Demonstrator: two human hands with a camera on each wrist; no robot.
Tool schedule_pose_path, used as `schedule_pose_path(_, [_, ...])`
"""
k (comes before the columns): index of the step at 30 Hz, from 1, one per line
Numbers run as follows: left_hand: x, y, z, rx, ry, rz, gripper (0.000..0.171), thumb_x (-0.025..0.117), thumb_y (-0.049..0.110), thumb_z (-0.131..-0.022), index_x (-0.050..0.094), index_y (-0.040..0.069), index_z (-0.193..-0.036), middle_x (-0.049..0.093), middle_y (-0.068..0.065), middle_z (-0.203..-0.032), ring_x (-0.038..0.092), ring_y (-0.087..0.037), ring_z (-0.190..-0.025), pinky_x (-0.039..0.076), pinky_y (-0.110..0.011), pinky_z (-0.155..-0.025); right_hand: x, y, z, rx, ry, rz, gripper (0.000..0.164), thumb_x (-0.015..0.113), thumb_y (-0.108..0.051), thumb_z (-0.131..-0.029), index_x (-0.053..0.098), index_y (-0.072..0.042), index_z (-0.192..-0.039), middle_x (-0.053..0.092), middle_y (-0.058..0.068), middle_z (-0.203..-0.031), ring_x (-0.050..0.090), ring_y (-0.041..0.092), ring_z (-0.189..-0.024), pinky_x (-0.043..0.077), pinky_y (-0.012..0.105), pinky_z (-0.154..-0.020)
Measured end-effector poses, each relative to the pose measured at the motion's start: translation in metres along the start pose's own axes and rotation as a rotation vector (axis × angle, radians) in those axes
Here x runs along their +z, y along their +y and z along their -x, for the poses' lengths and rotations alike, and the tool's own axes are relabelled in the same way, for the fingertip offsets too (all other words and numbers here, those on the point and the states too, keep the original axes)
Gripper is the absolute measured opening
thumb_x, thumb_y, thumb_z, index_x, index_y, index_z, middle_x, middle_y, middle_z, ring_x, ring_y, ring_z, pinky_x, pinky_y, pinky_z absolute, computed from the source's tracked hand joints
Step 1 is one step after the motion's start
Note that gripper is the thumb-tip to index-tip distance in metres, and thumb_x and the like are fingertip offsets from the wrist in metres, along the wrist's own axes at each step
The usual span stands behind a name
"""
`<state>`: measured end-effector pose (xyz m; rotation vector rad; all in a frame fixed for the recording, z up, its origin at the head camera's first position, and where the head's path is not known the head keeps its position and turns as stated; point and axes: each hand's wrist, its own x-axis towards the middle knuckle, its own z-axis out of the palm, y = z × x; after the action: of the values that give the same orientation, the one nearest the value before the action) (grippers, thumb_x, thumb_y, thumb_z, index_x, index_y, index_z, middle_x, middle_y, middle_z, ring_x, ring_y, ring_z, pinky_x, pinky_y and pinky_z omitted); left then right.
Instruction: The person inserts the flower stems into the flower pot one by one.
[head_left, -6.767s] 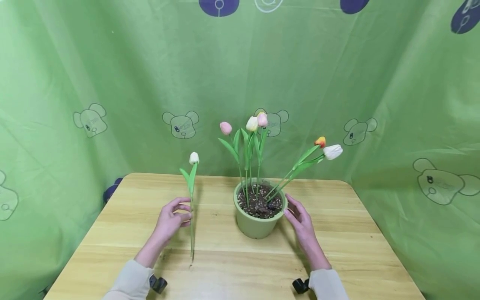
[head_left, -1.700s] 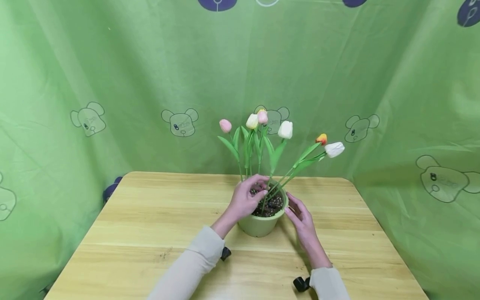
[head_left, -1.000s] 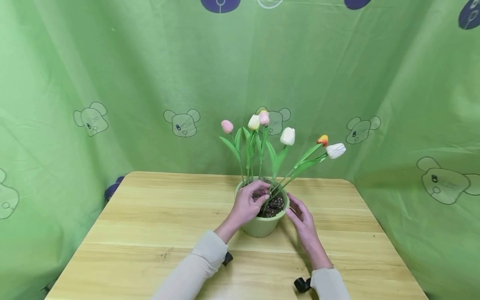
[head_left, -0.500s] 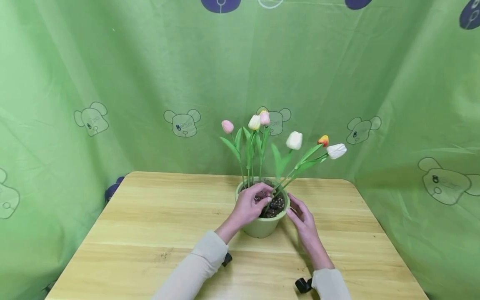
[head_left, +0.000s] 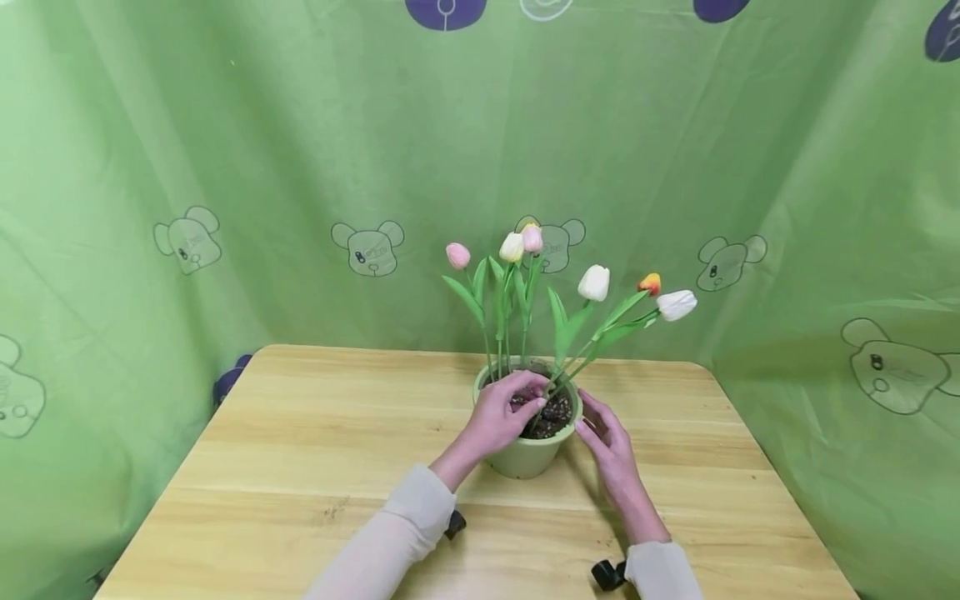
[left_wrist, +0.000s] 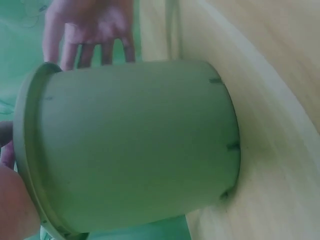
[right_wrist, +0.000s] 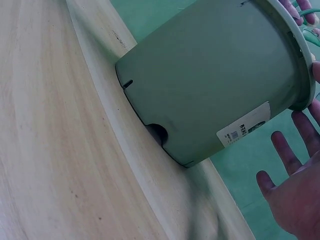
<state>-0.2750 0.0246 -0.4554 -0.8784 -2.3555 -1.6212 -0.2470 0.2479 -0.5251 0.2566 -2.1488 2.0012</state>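
Observation:
A pale green flower pot (head_left: 522, 461) of dark soil (head_left: 557, 413) stands upright on the table, holding several artificial tulips. My left hand (head_left: 498, 414) reaches over its near left rim and pinches the stem of a white tulip (head_left: 594, 283) low down by the soil; that tulip leans right. At the pot's right side, my right hand (head_left: 609, 446) touches the rim with its fingertips. The right wrist view shows that hand (right_wrist: 297, 195) with fingers spread beside the pot wall (right_wrist: 200, 80). The left wrist view is mostly filled by the pot (left_wrist: 135, 145).
Pink (head_left: 457, 256) and cream (head_left: 512, 247) tulips stand at the pot's left and back. An orange tulip (head_left: 650, 284) and another white one (head_left: 677, 305) lean far right. The wooden table (head_left: 300, 433) backs onto a green curtain (head_left: 300, 125) printed with bear faces.
My left hand has brought the white tulip from the table's left side into the pot. Over the last second its bloom has tilted to the right. My right hand has stayed at the rim.

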Motion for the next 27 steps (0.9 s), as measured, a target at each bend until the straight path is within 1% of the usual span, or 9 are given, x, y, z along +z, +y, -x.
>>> schedule_pose_path(3, [0.0005,0.0019,0.0007,-0.012,-0.006,0.051,0.027,0.069,0.009,-0.097,0.069,0.01,-0.124,0.072,-0.005,-0.113,0.067,-0.013,-0.102,0.06,-0.018,-0.085,0.0,0.0006,0.0005,0.003,-0.001,-0.01,0.054,0.055,-0.007,-0.106,0.038,0.001,-0.156,0.037,0.027,-0.16,0.05,-0.001,-0.133,0.041,0.012,-0.112])
schedule_pose_path(6, [0.0011,0.0024,0.0003,-0.005,-0.003,0.076,0.024,0.07,0.01,-0.097,0.07,0.008,-0.121,0.073,-0.006,-0.111,0.068,-0.014,-0.1,0.061,-0.019,-0.083,0.0002,0.0006,0.0007,-0.004,-0.005,-0.015,0.054,0.055,-0.007,-0.106,0.037,0.002,-0.156,0.037,0.028,-0.16,0.05,-0.002,-0.133,0.04,0.01,-0.112])
schedule_pose_path(10, [0.0021,0.0001,0.0001,0.02,0.015,0.071,0.019,0.071,0.016,-0.097,0.071,0.009,-0.116,0.073,-0.006,-0.106,0.067,-0.011,-0.096,0.061,-0.019,-0.08,0.0,0.0007,0.0011,-0.018,-0.007,-0.017,0.054,0.056,-0.007,-0.105,0.037,0.003,-0.155,0.038,0.028,-0.16,0.05,-0.001,-0.133,0.04,0.01,-0.111])
schedule_pose_path(12, [0.0023,-0.0007,0.0004,0.026,0.025,0.064,0.018,0.071,0.017,-0.098,0.071,0.009,-0.114,0.073,-0.005,-0.105,0.067,-0.01,-0.094,0.061,-0.019,-0.079,-0.0004,0.0012,0.0011,-0.019,-0.003,-0.009,0.054,0.056,-0.007,-0.105,0.038,0.002,-0.155,0.039,0.028,-0.159,0.051,-0.002,-0.133,0.04,0.012,-0.112])
schedule_pose_path(15, [0.0021,-0.0004,0.0012,0.027,0.037,0.067,0.018,0.071,0.015,-0.097,0.071,0.008,-0.114,0.073,-0.005,-0.104,0.066,-0.01,-0.093,0.06,-0.019,-0.078,-0.0007,0.0014,0.0015,-0.015,-0.002,-0.003,0.053,0.056,-0.008,-0.105,0.038,0.001,-0.155,0.04,0.026,-0.159,0.051,-0.002,-0.132,0.04,0.012,-0.113])
schedule_pose_path(20, [0.0013,0.0018,0.0018,0.016,0.041,0.098,0.016,0.071,0.011,-0.096,0.071,0.003,-0.11,0.073,-0.008,-0.103,0.067,-0.015,-0.092,0.06,-0.02,-0.078,-0.0001,0.0006,0.0016,-0.007,0.012,-0.014,0.053,0.056,-0.006,-0.105,0.039,0.001,-0.155,0.04,0.027,-0.159,0.051,-0.001,-0.132,0.041,0.011,-0.111])
schedule_pose_path(24, [0.0008,0.0015,0.0019,0.029,0.048,0.074,0.015,0.072,0.009,-0.096,0.071,0.001,-0.109,0.073,-0.009,-0.103,0.068,-0.016,-0.093,0.06,-0.02,-0.081,0.0003,0.0004,0.0013,-0.01,0.018,-0.017,0.053,0.056,-0.005,-0.105,0.04,0.002,-0.155,0.039,0.028,-0.159,0.051,-0.001,-0.133,0.041,0.012,-0.112])
schedule_pose_path(27, [0.0002,0.0,0.0017,0.056,0.054,0.04,0.015,0.072,0.009,-0.095,0.071,0.001,-0.108,0.074,-0.009,-0.102,0.068,-0.017,-0.092,0.06,-0.021,-0.083,0.0002,0.0009,0.0008,-0.014,0.014,-0.018,0.053,0.056,-0.005,-0.105,0.039,0.002,-0.155,0.039,0.027,-0.159,0.05,-0.001,-0.134,0.04,0.013,-0.114])
